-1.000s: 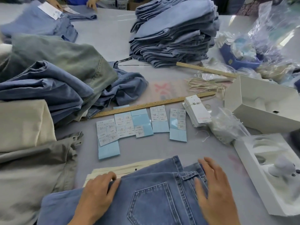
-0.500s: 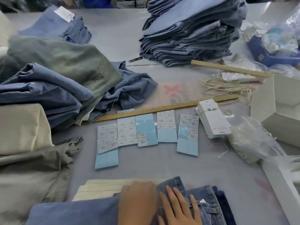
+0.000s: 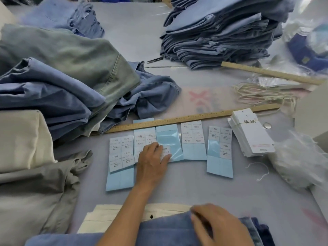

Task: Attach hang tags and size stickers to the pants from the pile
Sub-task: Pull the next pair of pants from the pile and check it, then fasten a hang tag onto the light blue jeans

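Note:
Blue jeans [image 3: 163, 231] lie folded at the near edge, on top of a cream garment [image 3: 110, 213]. My right hand [image 3: 216, 226] rests on the jeans, its fingers curled over the edge of the fold. My left hand [image 3: 152, 158] reaches forward over the row of light-blue size sticker sheets [image 3: 193, 141]. Its fingertips touch a single white sticker [image 3: 166, 151] on the third sheet. A stack of white hang tags [image 3: 252, 134] lies at the right end of the row, apart from both hands.
Loose pants [image 3: 58, 82] are heaped at the left, with grey and cream ones in front. A neat folded stack [image 3: 218, 29] stands at the back. A wooden ruler [image 3: 186, 119] lies behind the sheets, with strings [image 3: 262, 95], plastic bags [image 3: 294, 160] and small scissors [image 3: 154, 59] around.
My left hand left the jeans and reached forward onto the sticker sheets. My right hand stayed on the jeans. The view tilted down and closer to the table.

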{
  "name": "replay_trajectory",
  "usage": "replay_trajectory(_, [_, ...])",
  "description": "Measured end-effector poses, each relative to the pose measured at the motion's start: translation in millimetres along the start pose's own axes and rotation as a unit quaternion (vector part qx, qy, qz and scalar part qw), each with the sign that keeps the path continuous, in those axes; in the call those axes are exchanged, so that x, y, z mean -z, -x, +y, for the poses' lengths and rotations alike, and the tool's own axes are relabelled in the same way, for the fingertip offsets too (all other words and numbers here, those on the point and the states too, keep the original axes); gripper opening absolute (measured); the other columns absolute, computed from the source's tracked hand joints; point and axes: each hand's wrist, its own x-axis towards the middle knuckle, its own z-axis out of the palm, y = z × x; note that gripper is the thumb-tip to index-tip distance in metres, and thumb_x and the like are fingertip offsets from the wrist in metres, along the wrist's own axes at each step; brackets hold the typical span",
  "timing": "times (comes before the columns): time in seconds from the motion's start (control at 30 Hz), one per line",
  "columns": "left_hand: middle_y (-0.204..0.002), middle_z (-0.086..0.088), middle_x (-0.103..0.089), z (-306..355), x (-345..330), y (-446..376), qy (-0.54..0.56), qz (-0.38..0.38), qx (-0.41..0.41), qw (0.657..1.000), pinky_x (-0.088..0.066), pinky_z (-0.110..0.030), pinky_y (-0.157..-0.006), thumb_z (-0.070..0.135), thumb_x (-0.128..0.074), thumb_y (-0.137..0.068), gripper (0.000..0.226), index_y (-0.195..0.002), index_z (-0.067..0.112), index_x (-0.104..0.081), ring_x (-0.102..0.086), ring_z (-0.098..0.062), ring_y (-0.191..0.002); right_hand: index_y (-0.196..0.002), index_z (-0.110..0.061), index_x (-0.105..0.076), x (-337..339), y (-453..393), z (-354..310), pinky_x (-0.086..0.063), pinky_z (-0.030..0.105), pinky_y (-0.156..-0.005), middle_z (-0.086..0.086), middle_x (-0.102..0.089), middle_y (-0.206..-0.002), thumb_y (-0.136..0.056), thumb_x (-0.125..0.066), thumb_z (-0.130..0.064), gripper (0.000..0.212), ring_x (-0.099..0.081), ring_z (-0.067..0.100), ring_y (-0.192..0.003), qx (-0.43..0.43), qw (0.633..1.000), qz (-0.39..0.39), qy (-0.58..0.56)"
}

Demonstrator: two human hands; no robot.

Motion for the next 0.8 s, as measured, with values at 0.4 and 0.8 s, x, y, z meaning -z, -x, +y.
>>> replay_trajectory(0.4, [-0.137,-0.003,-0.058,-3.2,-0.6,3.1,-0.059,-0.002,-0.053,0.997,-0.044,-0.039,-0.099,0.047,-0.063,-0.095,0.05,-0.134,0.015,-0.062,-0.051,-0.024,-0.126,-0.119,-0.002,-0.072,-109.2,-110.2,36.7,-0.056,0.049,-0.09,0.016,-0.068,-0.123,-0.079,-0.076,0.002,0.04,-0.064,0.035,-0.112,0.172,0.983,0.058,0.037])
replay_trajectory(0.8, [-0.096,-0.007,-0.063,2.9,9.5,-1.2,-0.117,0.036,-0.171,0.978,-0.046,-0.04,-0.071,0.025,-0.061,-0.093,0.014,-0.091,0.013,-0.067,-0.059,-0.029,-0.089,-0.12,-0.001,-0.068,-113.4,-113.2,39.0,-0.053,0.047,-0.095,0.012,-0.067,-0.125,-0.087,-0.07,-0.004,0.033,-0.061,0.031,-0.113,0.184,0.977,0.104,0.034])
